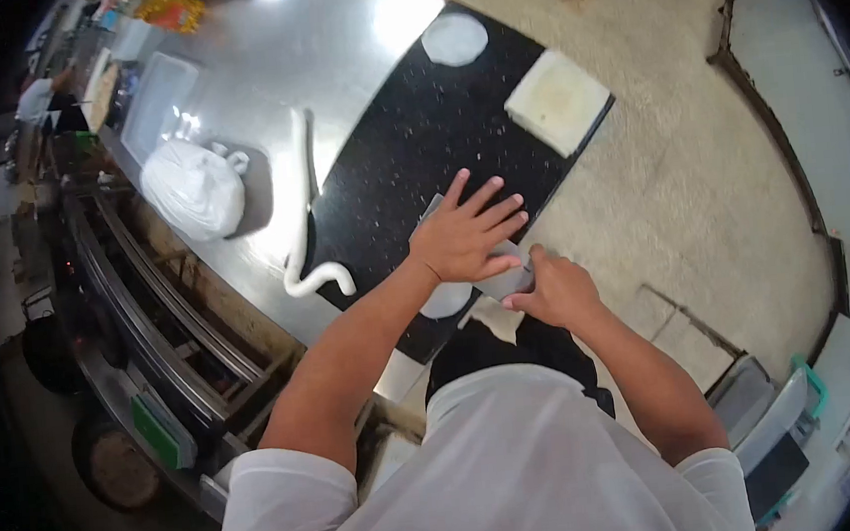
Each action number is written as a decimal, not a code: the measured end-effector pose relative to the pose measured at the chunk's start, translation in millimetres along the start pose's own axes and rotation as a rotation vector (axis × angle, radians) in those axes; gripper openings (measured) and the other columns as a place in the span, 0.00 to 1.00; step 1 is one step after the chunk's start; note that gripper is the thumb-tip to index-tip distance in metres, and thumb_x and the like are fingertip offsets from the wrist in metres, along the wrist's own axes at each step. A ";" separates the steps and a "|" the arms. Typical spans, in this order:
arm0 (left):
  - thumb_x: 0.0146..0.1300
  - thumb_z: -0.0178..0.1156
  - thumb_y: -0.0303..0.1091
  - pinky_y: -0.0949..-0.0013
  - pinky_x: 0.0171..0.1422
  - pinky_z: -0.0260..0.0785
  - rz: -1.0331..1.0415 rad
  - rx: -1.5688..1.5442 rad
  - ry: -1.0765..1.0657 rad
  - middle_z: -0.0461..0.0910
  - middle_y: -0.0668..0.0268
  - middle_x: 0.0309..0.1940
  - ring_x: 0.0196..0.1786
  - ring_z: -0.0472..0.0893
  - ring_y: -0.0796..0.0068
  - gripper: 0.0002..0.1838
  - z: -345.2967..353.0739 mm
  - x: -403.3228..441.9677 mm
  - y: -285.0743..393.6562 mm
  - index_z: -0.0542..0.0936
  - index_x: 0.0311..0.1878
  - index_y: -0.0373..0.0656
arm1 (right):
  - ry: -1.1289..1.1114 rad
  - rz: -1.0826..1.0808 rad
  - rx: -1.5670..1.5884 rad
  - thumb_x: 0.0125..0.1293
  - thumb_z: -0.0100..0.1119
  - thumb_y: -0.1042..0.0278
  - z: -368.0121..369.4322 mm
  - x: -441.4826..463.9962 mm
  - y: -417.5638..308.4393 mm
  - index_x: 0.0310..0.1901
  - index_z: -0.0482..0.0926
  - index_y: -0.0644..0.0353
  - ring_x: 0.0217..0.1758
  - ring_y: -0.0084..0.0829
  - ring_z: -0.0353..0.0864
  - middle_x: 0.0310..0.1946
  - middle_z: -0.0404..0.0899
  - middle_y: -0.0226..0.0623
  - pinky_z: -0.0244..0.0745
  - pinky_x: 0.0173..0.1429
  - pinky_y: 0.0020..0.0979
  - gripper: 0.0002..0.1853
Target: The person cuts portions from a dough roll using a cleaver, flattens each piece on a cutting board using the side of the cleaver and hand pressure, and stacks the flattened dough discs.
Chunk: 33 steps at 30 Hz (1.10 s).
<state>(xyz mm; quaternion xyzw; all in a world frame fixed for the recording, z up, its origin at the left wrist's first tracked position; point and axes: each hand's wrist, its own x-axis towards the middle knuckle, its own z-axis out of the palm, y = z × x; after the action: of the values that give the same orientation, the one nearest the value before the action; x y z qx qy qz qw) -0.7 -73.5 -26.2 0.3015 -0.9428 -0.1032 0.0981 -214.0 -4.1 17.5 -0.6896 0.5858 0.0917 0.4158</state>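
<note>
My left hand [468, 237] is spread open, palm down, over the black board [407, 157] near its front right edge. A flat grey piece partly shows beneath it. My right hand [559, 290], at the board's right edge, has its thumb and finger closed on the edge of a thin, pale sheet [506, 274]. A white round piece [447, 302] lies just below my left wrist, partly covered. Another white round [455, 39] rests at the board's far end. A square whitish stack [559, 103] sits at the far right corner. Left of the board, a long white dough rope [298, 196] curves on the metal.
A tied white plastic bag [193, 189] and a clear tray [159, 105] stand on the steel table [257, 39]. Part of another person [36, 99] shows at the far left. Metal rails [154, 307] run below the table's left side.
</note>
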 end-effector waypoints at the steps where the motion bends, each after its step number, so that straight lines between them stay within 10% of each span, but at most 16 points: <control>1: 0.66 0.60 0.67 0.32 0.85 0.44 -0.007 0.010 0.013 0.76 0.67 0.72 0.80 0.66 0.53 0.35 -3.3 4.8 -14.5 0.82 0.68 0.54 | 0.033 -0.022 -0.003 0.60 0.76 0.50 -12.9 13.0 -7.1 0.59 0.71 0.70 0.50 0.59 0.88 0.42 0.88 0.56 0.83 0.51 0.51 0.37; 10: 0.64 0.59 0.70 0.34 0.85 0.45 0.010 -0.215 0.011 0.74 0.63 0.74 0.82 0.61 0.42 0.36 20.7 -35.9 64.7 0.82 0.66 0.54 | -0.049 -0.010 0.199 0.61 0.74 0.49 46.9 -41.8 24.1 0.55 0.73 0.65 0.47 0.58 0.88 0.42 0.86 0.60 0.83 0.51 0.53 0.32; 19: 0.66 0.57 0.71 0.34 0.86 0.42 -0.109 0.008 0.027 0.70 0.59 0.77 0.82 0.62 0.47 0.40 -0.3 20.0 -9.6 0.78 0.72 0.54 | 0.037 -0.097 0.022 0.57 0.77 0.43 -20.3 14.6 21.2 0.55 0.75 0.65 0.49 0.58 0.88 0.42 0.86 0.61 0.83 0.51 0.53 0.36; 24: 0.65 0.59 0.70 0.34 0.87 0.37 -0.106 -0.119 -0.150 0.66 0.60 0.80 0.85 0.56 0.47 0.41 8.6 -57.6 40.2 0.77 0.74 0.56 | -0.149 -0.197 0.285 0.57 0.77 0.43 73.8 -10.6 38.4 0.55 0.76 0.66 0.50 0.58 0.88 0.43 0.87 0.59 0.81 0.54 0.54 0.36; 33: 0.63 0.60 0.72 0.32 0.85 0.44 0.025 0.009 0.099 0.74 0.63 0.73 0.80 0.65 0.51 0.40 -0.2 19.6 -15.5 0.79 0.70 0.56 | 0.112 0.043 0.046 0.57 0.78 0.44 -15.2 12.5 2.0 0.56 0.74 0.63 0.47 0.60 0.88 0.40 0.88 0.57 0.82 0.51 0.55 0.36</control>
<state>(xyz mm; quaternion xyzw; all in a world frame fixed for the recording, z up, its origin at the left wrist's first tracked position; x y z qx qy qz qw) -7.8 -97.5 -27.5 0.2951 -0.9409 -0.0824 0.1445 -217.5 -23.5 18.5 -0.6712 0.6248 0.0486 0.3960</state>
